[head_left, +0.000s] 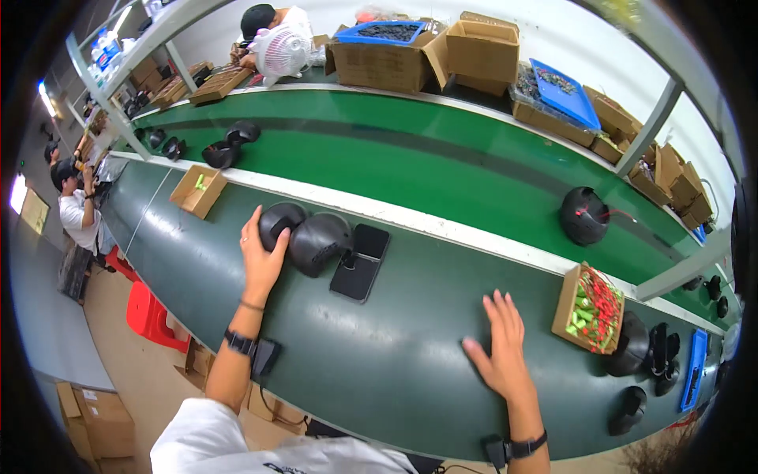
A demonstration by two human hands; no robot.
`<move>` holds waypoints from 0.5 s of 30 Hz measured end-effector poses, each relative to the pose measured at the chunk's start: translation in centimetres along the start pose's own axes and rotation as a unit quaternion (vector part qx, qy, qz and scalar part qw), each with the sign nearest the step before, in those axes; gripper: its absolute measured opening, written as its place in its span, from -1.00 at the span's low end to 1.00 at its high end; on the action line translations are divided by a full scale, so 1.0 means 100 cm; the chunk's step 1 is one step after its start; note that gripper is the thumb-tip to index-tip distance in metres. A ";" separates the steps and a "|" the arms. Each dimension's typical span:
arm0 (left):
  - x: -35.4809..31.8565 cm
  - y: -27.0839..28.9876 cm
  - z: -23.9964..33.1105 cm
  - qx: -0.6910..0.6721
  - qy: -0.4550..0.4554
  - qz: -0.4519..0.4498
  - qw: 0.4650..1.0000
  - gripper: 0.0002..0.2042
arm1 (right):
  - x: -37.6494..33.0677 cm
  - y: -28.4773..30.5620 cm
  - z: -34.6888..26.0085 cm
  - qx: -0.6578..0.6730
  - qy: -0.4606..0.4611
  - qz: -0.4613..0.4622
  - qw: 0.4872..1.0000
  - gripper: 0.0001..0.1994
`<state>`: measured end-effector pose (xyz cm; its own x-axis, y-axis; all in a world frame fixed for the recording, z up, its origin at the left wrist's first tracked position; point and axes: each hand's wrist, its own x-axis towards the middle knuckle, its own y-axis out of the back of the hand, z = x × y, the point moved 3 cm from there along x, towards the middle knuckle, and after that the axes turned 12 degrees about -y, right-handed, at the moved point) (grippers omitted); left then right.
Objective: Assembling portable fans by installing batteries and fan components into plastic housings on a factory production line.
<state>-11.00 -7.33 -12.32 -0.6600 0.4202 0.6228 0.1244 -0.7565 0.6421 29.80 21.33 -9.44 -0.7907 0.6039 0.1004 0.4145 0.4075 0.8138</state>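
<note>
Right hand [501, 347] lies nearest, open and flat on the dark green counter [379, 347], holding nothing. Farther out, the left hand [260, 257] is open too, its fingers laid against a black dome shell [280, 221] that touches a second shell [318, 241]; beside them lie two flat black panels [362, 261]. The step looks like gathering the shells; closing the fingers round the nearer dome seems called for next. Counted: two shells, two panels, one box of red and green bits [591, 310].
</note>
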 end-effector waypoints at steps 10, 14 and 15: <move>0.015 0.010 0.047 -0.040 -0.097 -0.072 0.992 -0.10 | -0.005 0.008 0.004 -0.103 -0.031 -0.076 0.991 -0.20; 0.002 0.005 0.044 0.026 -0.121 -0.098 0.987 -0.20 | -0.003 -0.002 0.020 -0.040 0.021 -0.074 0.996 -0.26; 0.003 0.015 0.034 0.078 -0.143 -0.089 0.983 -0.26 | 0.001 -0.005 0.014 -0.018 0.035 -0.066 0.997 -0.29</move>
<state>-8.49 -6.66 -9.64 -0.4494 0.6788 0.5807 0.1528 -0.5821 0.7986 30.10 22.14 -10.64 -0.8678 0.4961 0.0295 0.2885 0.4544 0.8428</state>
